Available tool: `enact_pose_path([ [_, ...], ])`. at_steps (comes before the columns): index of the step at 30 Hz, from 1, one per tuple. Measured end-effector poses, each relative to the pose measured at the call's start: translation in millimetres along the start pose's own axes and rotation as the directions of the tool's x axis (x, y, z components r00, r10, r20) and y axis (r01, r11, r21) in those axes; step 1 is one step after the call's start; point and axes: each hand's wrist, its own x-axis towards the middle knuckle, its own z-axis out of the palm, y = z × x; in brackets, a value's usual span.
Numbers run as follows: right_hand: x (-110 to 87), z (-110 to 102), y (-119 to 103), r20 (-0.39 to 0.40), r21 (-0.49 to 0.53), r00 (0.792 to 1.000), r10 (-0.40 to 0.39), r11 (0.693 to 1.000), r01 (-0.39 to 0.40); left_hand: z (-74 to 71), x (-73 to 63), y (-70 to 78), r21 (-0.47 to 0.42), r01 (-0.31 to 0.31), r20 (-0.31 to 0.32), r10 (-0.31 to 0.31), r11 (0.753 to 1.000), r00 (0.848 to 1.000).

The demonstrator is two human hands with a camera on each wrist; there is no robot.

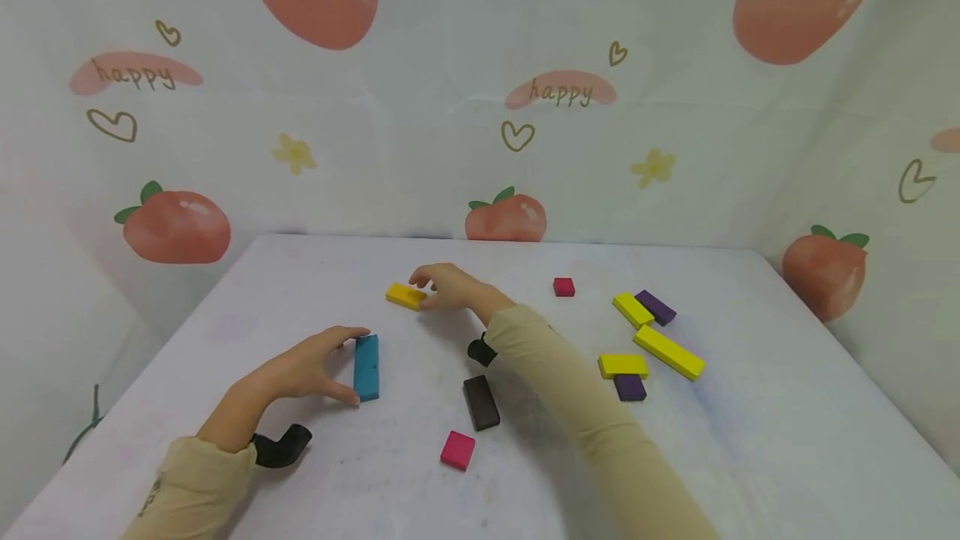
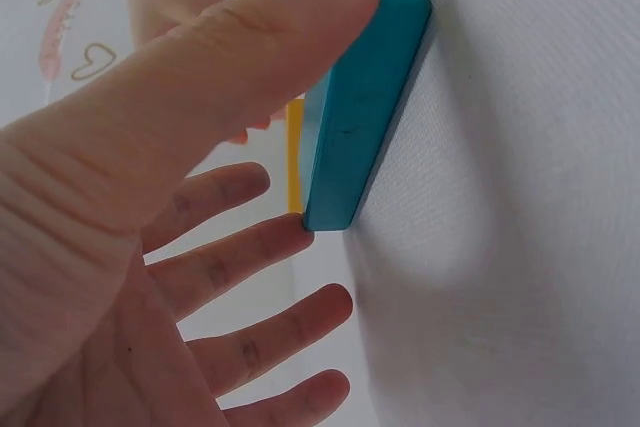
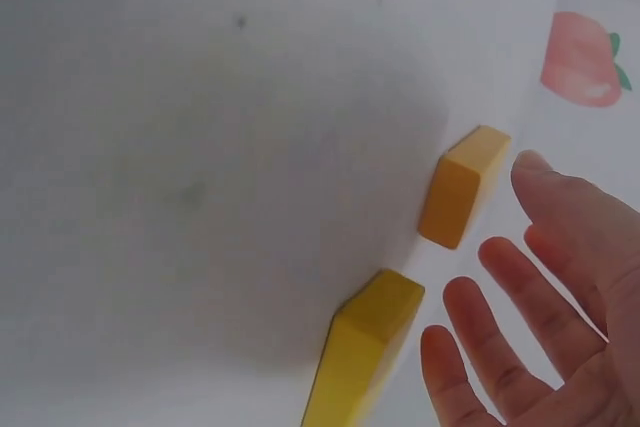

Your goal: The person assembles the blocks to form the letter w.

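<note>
A backdrop (image 1: pixel 420 165) reading "happy" in two places rises behind the far edge of the tabletop (image 1: pixel 750 440), which leaves broad room along its right edge. Left of its middle, the left hand (image 1: pixel 307 367) pinches and the right hand (image 1: pixel 453 288) is loosely spread: between left thumb and finger is the blue block (image 1: pixel 367 369), while the orange block (image 1: pixel 402 297) lies just beside the right hand, nearer the far edge.

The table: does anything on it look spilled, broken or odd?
Nothing looks broken or freshly spilled. Small marks stand out, though: the white table has a faint bluish smudge by the long yellow block, perhaps a stain, and the blue block bears a tiny dark mark on its otherwise plain face.
</note>
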Motion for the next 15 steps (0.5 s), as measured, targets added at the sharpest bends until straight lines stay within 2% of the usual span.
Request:
enact_pose_path([
  [15, 9.0, 9.6, -7.9, -0.021, -0.028, 0.997, 0.075, 0.997, -0.076, 0.0, 0.8, -1.1, -0.005, 0.003, 0.008, -0.003, 1.000, 1.000],
])
